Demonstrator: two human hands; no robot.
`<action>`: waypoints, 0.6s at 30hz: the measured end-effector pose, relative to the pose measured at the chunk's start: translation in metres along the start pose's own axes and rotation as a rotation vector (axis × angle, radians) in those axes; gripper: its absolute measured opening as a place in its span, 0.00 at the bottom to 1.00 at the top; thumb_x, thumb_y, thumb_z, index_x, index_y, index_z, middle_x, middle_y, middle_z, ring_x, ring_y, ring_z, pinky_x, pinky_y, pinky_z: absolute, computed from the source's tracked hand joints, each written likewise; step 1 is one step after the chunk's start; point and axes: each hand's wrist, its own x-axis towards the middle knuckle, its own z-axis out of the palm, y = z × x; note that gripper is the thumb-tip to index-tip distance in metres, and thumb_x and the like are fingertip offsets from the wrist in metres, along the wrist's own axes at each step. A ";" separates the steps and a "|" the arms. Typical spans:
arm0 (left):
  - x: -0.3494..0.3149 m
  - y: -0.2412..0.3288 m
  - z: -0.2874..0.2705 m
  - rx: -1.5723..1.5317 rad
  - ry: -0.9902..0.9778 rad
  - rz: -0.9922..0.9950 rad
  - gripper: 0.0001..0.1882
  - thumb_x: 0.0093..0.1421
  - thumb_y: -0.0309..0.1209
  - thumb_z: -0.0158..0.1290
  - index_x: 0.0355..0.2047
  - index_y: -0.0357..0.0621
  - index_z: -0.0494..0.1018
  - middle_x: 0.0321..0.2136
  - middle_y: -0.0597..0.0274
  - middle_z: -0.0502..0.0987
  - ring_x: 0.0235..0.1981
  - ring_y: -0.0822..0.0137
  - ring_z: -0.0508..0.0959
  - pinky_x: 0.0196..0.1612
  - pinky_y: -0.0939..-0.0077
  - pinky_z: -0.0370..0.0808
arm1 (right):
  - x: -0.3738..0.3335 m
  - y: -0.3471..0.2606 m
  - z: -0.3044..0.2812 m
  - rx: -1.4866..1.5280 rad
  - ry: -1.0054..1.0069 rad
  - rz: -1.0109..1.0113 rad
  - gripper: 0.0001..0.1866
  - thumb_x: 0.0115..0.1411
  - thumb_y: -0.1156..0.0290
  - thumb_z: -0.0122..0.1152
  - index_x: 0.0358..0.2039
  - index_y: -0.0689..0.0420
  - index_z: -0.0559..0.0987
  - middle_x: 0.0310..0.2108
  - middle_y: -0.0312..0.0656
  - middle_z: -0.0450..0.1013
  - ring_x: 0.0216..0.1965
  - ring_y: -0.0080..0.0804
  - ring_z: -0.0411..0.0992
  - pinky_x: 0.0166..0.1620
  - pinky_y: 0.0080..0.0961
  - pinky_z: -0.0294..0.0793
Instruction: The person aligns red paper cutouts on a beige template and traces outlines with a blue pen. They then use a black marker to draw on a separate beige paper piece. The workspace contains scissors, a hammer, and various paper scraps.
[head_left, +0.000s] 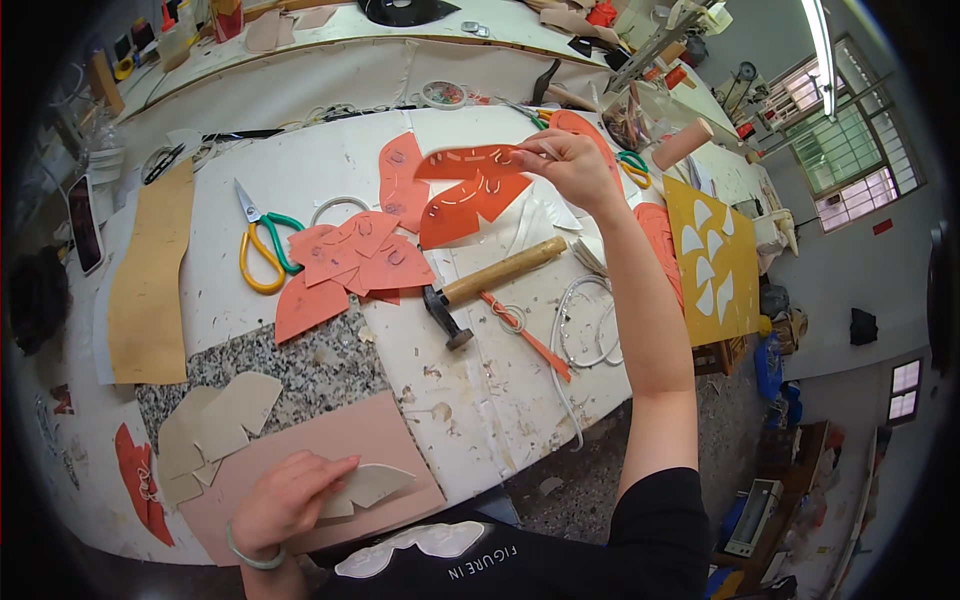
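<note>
My right hand (568, 168) is raised over the far middle of the table, its fingers pinching the edge of an orange-red cut piece of sheet material (450, 163) with pale marks. Below it lies a second orange-red piece (455, 222). Low at the near left, my left hand (290, 498) has its fingers closed at the edge of a cream cut piece (372, 487), above a pink board (345, 430). More cream pieces (225, 420) lie beside that board. A pile of orange-red pieces (355, 255) sits mid-table, near a hammer (500, 275) with a wooden handle.
Green-and-yellow scissors (262, 235) lie left of the pile, partly opened. A tan sheet (155, 280) and a phone (86, 225) are farther left. Coiled clear tubing (570, 330) lies under my right forearm. A yellow sheet with white shapes (735, 300) hangs at the right edge.
</note>
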 end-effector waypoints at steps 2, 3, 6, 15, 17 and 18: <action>-0.006 -0.006 0.005 -0.020 -0.010 0.012 0.27 0.46 0.14 0.51 0.50 0.41 0.76 0.29 0.58 0.76 0.33 0.57 0.76 0.40 0.66 0.74 | -0.014 -0.022 -0.003 0.120 0.030 0.040 0.12 0.59 0.67 0.69 0.40 0.60 0.85 0.34 0.38 0.81 0.35 0.22 0.77 0.41 0.21 0.76; -0.006 -0.009 0.006 -0.013 -0.025 -0.008 0.26 0.49 0.15 0.51 0.50 0.43 0.76 0.30 0.57 0.75 0.35 0.56 0.77 0.40 0.65 0.74 | -0.022 -0.036 -0.005 0.178 0.045 0.060 0.12 0.60 0.68 0.68 0.40 0.62 0.85 0.34 0.39 0.81 0.36 0.21 0.78 0.41 0.20 0.77; -0.010 -0.007 0.007 0.073 -0.018 -0.017 0.25 0.51 0.17 0.52 0.51 0.46 0.77 0.32 0.56 0.75 0.36 0.55 0.76 0.41 0.64 0.74 | -0.047 -0.073 0.000 0.348 0.024 0.083 0.12 0.62 0.71 0.66 0.41 0.67 0.83 0.34 0.41 0.82 0.36 0.22 0.79 0.42 0.18 0.79; -0.068 -0.009 0.009 0.297 0.650 -0.234 0.20 0.58 0.23 0.58 0.52 0.40 0.75 0.46 0.50 0.75 0.47 0.50 0.75 0.51 0.61 0.72 | -0.183 -0.151 0.115 0.444 -0.554 0.292 0.19 0.62 0.68 0.65 0.52 0.60 0.79 0.33 0.36 0.81 0.31 0.13 0.73 0.31 0.16 0.71; -0.088 -0.007 0.022 0.132 0.737 -0.337 0.22 0.57 0.24 0.60 0.53 0.37 0.74 0.50 0.49 0.74 0.52 0.51 0.73 0.54 0.59 0.71 | -0.219 -0.153 0.153 0.356 -0.635 0.329 0.20 0.61 0.67 0.66 0.52 0.60 0.79 0.33 0.39 0.81 0.34 0.17 0.75 0.37 0.20 0.75; -0.095 -0.005 0.031 0.154 0.722 -0.283 0.23 0.56 0.25 0.61 0.53 0.36 0.73 0.51 0.49 0.74 0.53 0.51 0.73 0.55 0.59 0.70 | -0.231 -0.156 0.168 0.283 -0.655 0.314 0.20 0.60 0.66 0.67 0.52 0.60 0.78 0.33 0.42 0.81 0.35 0.22 0.77 0.40 0.23 0.77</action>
